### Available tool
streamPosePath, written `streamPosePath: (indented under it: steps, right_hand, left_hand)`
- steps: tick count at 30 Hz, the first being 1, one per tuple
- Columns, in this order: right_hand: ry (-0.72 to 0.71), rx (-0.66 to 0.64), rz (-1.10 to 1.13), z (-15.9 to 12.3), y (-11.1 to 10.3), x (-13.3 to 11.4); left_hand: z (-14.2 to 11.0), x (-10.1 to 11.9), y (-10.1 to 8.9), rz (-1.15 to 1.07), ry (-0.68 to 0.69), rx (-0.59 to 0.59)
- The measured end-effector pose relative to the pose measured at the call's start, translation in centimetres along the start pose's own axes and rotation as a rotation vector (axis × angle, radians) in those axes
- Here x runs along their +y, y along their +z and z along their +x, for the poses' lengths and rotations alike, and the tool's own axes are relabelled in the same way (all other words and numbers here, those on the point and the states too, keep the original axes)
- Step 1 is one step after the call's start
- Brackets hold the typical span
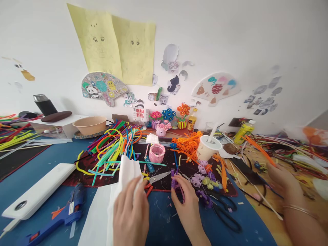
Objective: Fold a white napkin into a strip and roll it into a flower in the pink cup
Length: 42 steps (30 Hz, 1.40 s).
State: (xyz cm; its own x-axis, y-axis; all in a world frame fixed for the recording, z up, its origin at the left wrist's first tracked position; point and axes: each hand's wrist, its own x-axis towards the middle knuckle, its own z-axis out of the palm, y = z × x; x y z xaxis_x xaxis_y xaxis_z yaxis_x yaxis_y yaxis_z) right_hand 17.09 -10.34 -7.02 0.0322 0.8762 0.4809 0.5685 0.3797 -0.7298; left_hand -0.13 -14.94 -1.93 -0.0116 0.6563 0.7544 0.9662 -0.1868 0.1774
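Observation:
My left hand (131, 211) is bent around folded white tissue paper (128, 172) that rises above its fingers; the thumb is hidden. My right hand (186, 201) pinches a bent purple pipe cleaner piece (175, 182) between thumb and fingers. Scissors (159, 177) with orange-red handles lie between my hands, blades pointing right. Just beyond them stands a pink ring-shaped pot (157, 153). Right of my right hand are small lilac pipe cleaner flowers (198, 177) and black-handled scissors (225, 212).
Left lie a blue glue gun (64, 215), a white power bank (38, 189) and loose pipe cleaners (112, 150). A lidded cup (208, 147) stands near an orange pile (187, 145). Another person's hand (284, 181) holds orange pipe cleaners at right. Finished flower pots (181, 123) line the wall.

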Motion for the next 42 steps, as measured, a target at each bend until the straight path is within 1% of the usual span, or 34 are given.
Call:
streamPosePath:
  steps: [1, 2, 4, 6, 8, 11, 13, 16, 19, 21, 24, 25, 28, 30, 33, 36, 39, 42]
  right_hand:
    - [-0.017, -0.012, -0.016, 0.0, 0.0, 0.0]
    - [-0.026, -0.012, -0.023, -0.1, 0.0, -0.1]
    - [-0.016, 0.015, -0.014, -0.3, -0.2, -0.2]
    - [0.020, 0.056, 0.010, -0.8, -0.6, -0.4]
    - [0.049, 0.091, 0.029, -1.5, -1.1, -0.4]
    - [0.063, 0.153, 0.023, -2.6, -1.7, 0.1]
    - [0.071, 0.172, 0.008, -3.1, -1.9, 0.5]
    - [0.086, 0.127, -0.006, -3.4, -2.0, 0.7]
    - [0.043, 0.038, 0.005, -3.3, -1.7, 0.4]
    - [0.009, 0.038, -0.002, -3.1, -1.3, 0.2]
    - [0.005, 0.123, -0.049, -2.7, -0.7, 0.2]
    - [0.013, 0.133, -0.062, -2.6, -0.5, 0.4]
    - [0.079, 0.091, -0.073, -2.2, 0.0, 0.8]
    - [0.132, 0.050, -0.054, -2.0, 0.4, 0.8]
    - [0.203, 0.031, 0.011, -1.8, 0.9, 0.5]
    - [0.264, 0.015, 0.107, -1.7, 1.4, -0.1]
    - [0.295, 0.007, 0.182, -1.7, 1.9, -0.8]
    - [0.281, 0.017, 0.223, -1.6, 2.3, -1.2]
  left_hand:
    - [0.0, 0.6, 0.5, -0.063, 0.027, -0.018]
    - [0.0, 1.1, 1.1, -0.133, 0.047, -0.061]
    - [0.0, 2.2, 2.4, -0.223, 0.044, -0.187]
    - [-0.1, 3.0, 3.7, -0.217, 0.045, -0.303]
    - [-0.1, 3.6, 4.7, -0.160, 0.071, -0.368]
    - [-0.3, 4.5, 5.5, -0.050, 0.102, -0.361]
    - [-0.5, 5.1, 5.9, -0.005, 0.118, -0.352]
    - [-0.8, 5.9, 6.7, 0.005, 0.133, -0.414]
    - [-0.9, 6.4, 7.5, 0.003, 0.138, -0.492]
    - [-0.7, 6.6, 7.8, -0.003, 0.118, -0.516]
    - [-0.2, 6.8, 7.8, -0.050, 0.043, -0.526]
    - [-0.1, 6.8, 7.7, -0.076, 0.008, -0.523]
    - [-0.1, 6.5, 7.5, -0.191, -0.121, -0.515]
    - [-0.3, 6.2, 7.4, -0.311, -0.216, -0.531]
    - [-0.4, 5.8, 7.2, -0.512, -0.366, -0.542]
    - [-0.3, 5.3, 7.2, -0.687, -0.506, -0.509]
    - [-0.3, 4.9, 7.3, -0.831, -0.595, -0.501]
    - [-0.4, 4.7, 7.2, -0.941, -0.673, -0.511]
